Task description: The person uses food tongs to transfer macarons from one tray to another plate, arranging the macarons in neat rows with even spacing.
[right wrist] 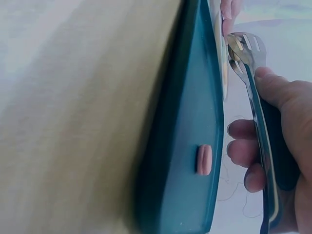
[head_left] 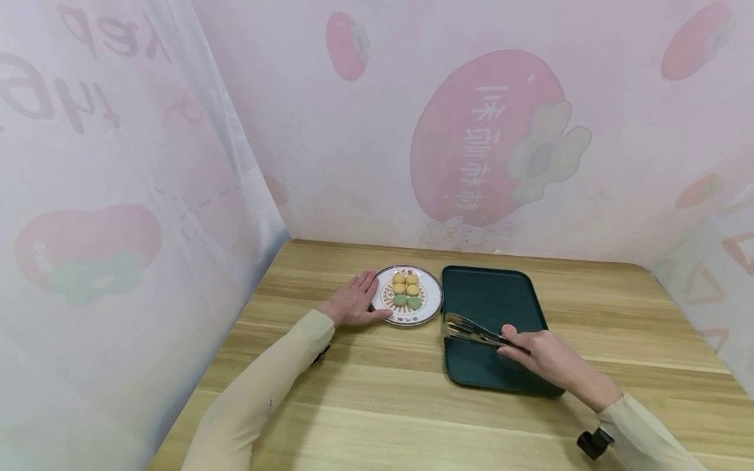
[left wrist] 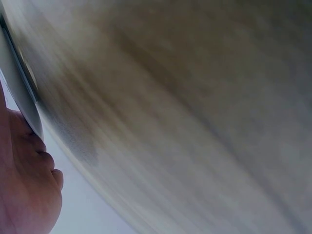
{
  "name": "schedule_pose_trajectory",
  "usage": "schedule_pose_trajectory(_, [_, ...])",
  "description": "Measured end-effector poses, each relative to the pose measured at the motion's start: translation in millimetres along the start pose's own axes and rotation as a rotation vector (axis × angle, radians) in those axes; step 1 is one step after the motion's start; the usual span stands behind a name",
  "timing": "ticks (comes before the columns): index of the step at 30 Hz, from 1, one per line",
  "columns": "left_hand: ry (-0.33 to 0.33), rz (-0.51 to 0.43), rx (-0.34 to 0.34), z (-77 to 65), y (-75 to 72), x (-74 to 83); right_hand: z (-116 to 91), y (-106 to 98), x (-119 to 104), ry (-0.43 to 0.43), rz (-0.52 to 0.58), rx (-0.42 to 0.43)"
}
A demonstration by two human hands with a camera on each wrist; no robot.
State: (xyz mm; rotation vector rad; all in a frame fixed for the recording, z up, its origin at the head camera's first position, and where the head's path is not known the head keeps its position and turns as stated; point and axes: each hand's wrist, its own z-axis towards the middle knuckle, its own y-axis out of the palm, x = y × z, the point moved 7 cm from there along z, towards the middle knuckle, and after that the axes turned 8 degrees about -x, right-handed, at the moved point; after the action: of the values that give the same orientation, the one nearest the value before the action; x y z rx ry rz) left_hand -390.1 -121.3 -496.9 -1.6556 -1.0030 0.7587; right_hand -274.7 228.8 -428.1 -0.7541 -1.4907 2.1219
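Observation:
A round white plate (head_left: 436, 296) with a patterned rim bears yellow macarons (head_left: 400, 279) and green macarons (head_left: 414, 303). My left hand (head_left: 353, 302) rests at the plate's left edge, its fingers stretched along the rim and its thumb on the front rim. In my right hand (head_left: 544, 356) I hold metal serving tongs (head_left: 471, 331) with dark handles, their tips over the left edge of a dark green tray (head_left: 491, 294). Whether the tips hold anything I cannot tell. A pink macaron (right wrist: 204, 160) lies on the tray in the right wrist view.
The plate and tray stand side by side on a wood-grain table (head_left: 365, 405). Pale pink printed curtains (head_left: 377, 150) enclose the back and the sides. A dark wrist device (head_left: 595, 443) sits at my right cuff.

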Motion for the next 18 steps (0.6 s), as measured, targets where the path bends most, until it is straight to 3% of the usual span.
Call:
schedule_pose_trajectory(7, [0.002,0.002,0.003,-1.9,0.8,1.1,15,3,3,0.045,0.024,-0.059])
schedule_pose_trajectory(18, [0.001,0.008,0.012,-0.7,-0.2,0.0,41,13,5,0.066,0.062,-0.08])
